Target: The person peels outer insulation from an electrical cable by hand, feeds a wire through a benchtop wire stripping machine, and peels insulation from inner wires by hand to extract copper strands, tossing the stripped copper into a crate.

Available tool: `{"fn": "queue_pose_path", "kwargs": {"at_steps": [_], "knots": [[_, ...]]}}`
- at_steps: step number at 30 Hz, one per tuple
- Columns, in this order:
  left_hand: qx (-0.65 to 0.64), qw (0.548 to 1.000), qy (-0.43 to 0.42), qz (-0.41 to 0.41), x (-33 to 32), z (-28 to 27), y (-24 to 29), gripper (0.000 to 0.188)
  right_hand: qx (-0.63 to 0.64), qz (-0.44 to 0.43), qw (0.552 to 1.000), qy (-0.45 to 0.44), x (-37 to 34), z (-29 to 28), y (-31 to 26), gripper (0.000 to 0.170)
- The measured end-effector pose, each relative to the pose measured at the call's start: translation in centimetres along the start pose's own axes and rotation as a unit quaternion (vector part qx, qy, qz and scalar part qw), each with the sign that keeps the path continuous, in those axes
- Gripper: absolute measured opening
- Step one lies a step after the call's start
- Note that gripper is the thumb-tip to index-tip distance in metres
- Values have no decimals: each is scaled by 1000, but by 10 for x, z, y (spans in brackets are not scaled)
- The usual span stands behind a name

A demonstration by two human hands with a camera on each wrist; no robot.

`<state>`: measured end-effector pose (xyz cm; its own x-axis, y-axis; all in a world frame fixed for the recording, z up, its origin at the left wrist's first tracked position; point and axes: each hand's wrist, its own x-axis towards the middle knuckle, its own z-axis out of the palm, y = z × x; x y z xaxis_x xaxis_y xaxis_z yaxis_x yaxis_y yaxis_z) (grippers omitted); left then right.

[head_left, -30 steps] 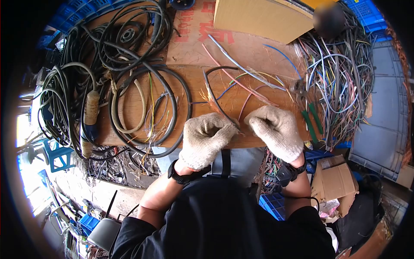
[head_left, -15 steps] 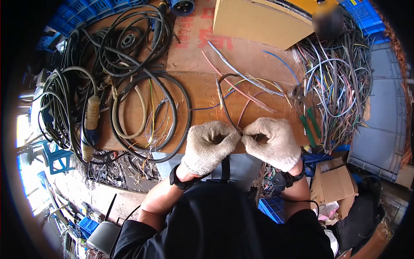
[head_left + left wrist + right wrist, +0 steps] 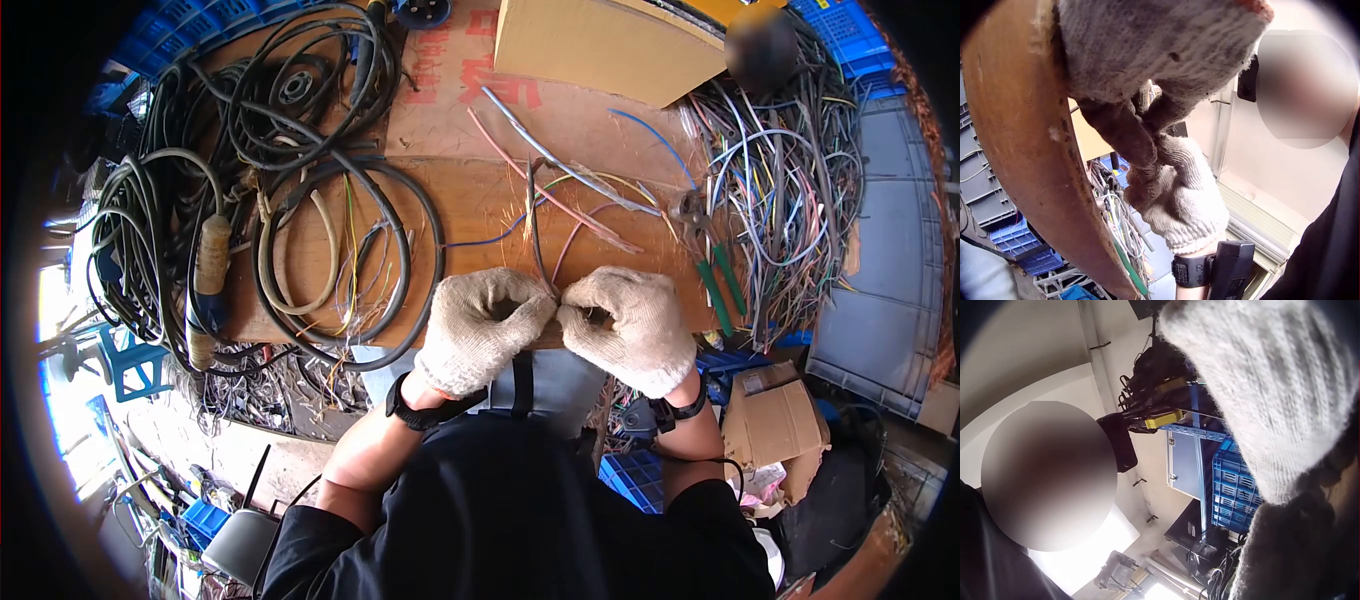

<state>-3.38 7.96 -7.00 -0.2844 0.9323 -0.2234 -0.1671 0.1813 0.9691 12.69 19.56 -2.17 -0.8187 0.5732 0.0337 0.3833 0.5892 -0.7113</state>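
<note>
Both hands wear cream knitted gloves and meet fingertip to fingertip at the table's front edge. Between thumb and forefinger, my left hand [image 3: 485, 330] pinches the near end of a short dark cable [image 3: 537, 240]. The fingers of my right hand [image 3: 635, 330] are curled to a pinch at that same end, right against the left fingertips. From there the cable runs away over the wooden tabletop [image 3: 470, 210], with thin copper-coloured strands lying beside it. In the left wrist view the gloved fingers hide the pinched end.
Pliers with green handles [image 3: 715, 270] lie right of the hands. Beyond the cable are a pink wire [image 3: 510, 155] and a pale blue wire [image 3: 520, 125]. Thick black cable coils [image 3: 405, 260] fill the left side; a heap of stripped wires [image 3: 790, 210] covers the right. A cardboard box [image 3: 610, 45] stands behind.
My right hand has come left from a small gap to meet the left fingertips at the cable end. The cable's far part has swung to the right.
</note>
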Motion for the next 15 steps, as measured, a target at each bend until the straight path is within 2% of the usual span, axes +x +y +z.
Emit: {"fn": "queue_pose_path", "kwargs": {"at_steps": [4,10,12,15], "knots": [[-52,998,-6,-23,0,-1,-3,10,18,-3,1000,-4,1,-3,0,15],[-4,1000,8,-1,-1,2,1,11,-3,-3,1000,-15,1,-1,1,15],[-8,1000,9,-3,-2,2,2,11,-78,-23,997,-7,1,0,-1,13],[-8,1000,11,-5,-2,3,2,11,-78,-27,997,7,0,2,-3,12]]}}
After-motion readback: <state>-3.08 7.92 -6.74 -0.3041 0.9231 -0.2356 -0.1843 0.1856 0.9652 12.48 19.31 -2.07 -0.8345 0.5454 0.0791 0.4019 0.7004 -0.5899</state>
